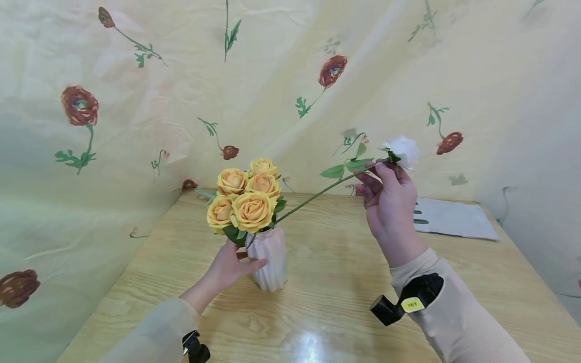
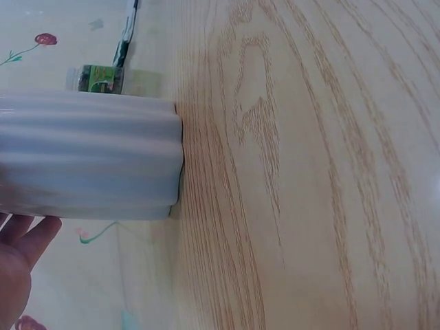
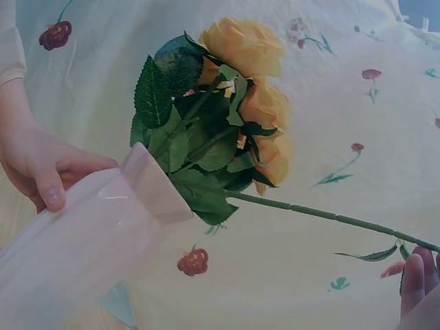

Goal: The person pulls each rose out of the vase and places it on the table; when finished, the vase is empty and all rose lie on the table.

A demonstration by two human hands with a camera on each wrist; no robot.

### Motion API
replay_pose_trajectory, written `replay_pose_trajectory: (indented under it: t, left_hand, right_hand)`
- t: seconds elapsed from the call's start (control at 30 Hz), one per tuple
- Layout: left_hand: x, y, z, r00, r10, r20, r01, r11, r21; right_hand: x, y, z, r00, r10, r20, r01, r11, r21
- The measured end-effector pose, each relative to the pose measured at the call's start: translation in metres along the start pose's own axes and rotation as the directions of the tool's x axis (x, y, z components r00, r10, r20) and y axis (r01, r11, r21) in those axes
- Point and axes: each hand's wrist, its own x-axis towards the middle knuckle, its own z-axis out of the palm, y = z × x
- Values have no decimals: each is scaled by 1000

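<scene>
A white fluted vase [image 1: 270, 262] stands upright on the table and holds a bunch of yellow roses [image 1: 252, 210] with green leaves. My left hand [image 1: 229, 267] grips the vase on its left side, thumb across the front. Up at the right, my right hand [image 1: 392, 206] pinches a long-stemmed white rose [image 1: 406, 152] just below its bloom. Its green stem [image 1: 317, 194] slants down left to the vase mouth; leaves hide where the lower end sits. In the right wrist view, the stem [image 3: 330, 215] meets the bunch at the vase's rim [image 3: 161, 189].
A whitish flat sheet [image 1: 458, 219] with dark green marks lies on the wooden table [image 1: 327, 302] at the back right. Floral-printed cloth [image 1: 272, 75] hangs behind the table. A small container with a green label [image 2: 101, 79] shows beyond the vase in the left wrist view.
</scene>
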Motion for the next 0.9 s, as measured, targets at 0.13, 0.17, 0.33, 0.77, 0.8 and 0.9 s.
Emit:
replay_pose_trajectory:
  t: [0.13,0.17,0.33,0.77,0.8,0.9]
  left_hand:
    - [-1,-1,1,1000,-16,-14,16,1000,8]
    - [-2,-1,2,1000,-18,-15,18,1000,7]
    - [-1,-1,2,1000,-9,-15,9,1000,11]
    - [0,1,2,1000,-8,-18,8,1000,17]
    - [0,1,2,1000,-9,-17,10,1000,20]
    - [0,0,2,1000,-11,-13,11,1000,17]
  right_hand:
    - [2,-3,-7,999,3,-40,-2,1000,5]
    - [3,-4,-8,999,2,-48,-2,1000,4]
    - [6,-9,-14,998,-8,-69,6,1000,-30]
    - [14,-16,-33,992,47,-118,-59,993,-98]
    - [15,-15,-36,991,57,-124,-70,992,-108]
    - [16,-13,-43,987,78,-138,-98,986,-137]
